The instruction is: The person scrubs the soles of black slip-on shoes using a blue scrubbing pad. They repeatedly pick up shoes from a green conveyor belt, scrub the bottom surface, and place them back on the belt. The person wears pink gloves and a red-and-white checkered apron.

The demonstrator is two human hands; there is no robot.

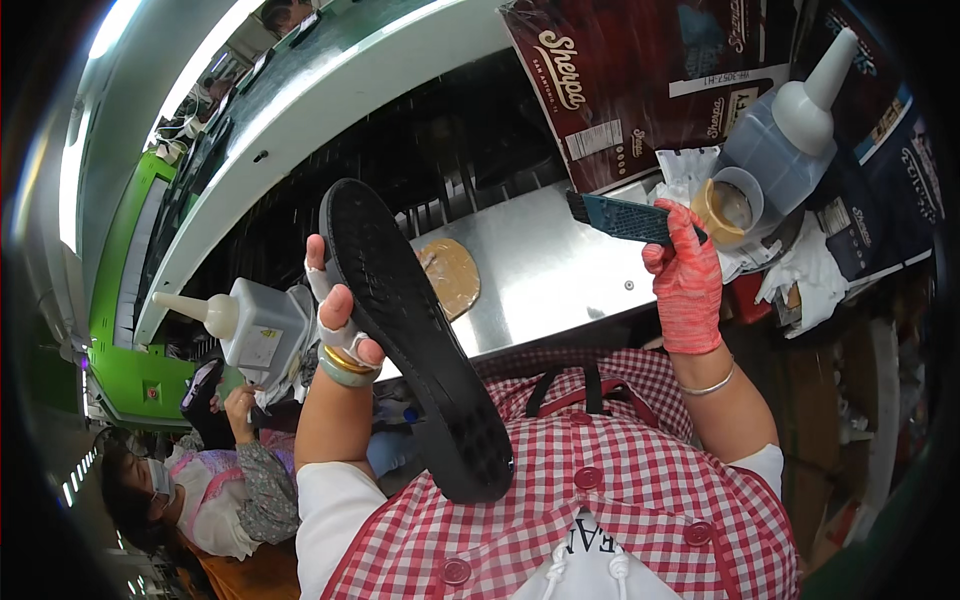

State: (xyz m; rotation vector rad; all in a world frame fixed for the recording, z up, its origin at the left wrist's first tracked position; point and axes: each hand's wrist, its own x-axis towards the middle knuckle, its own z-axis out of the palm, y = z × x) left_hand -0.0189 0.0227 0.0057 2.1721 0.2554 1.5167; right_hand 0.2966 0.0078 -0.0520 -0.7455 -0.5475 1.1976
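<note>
My left hand (345,325), in a white glove with bare fingertips, is closed on the edge of a long black shoe sole (415,325). The sole stands tilted, its upper end over the work surface and its lower end close to my checked apron. On the right, my right hand (690,285) wears a pinkish-red glove and grips a flat brush (625,217) with a dark teal handle. Dark bristles point left, away from the sole's surface. Just beyond that hand is a small cup (725,207) with yellowish sides. A round tan patch (450,277) lies behind the sole.
A shiny metal ledge (570,275) fronts a dark conveyor. Dark red cartons (610,100) and a spouted plastic bottle (775,150) stand at the right, near crumpled white paper (805,275). Another spouted bottle (265,325) is at left, close to a co-worker's hand (240,410).
</note>
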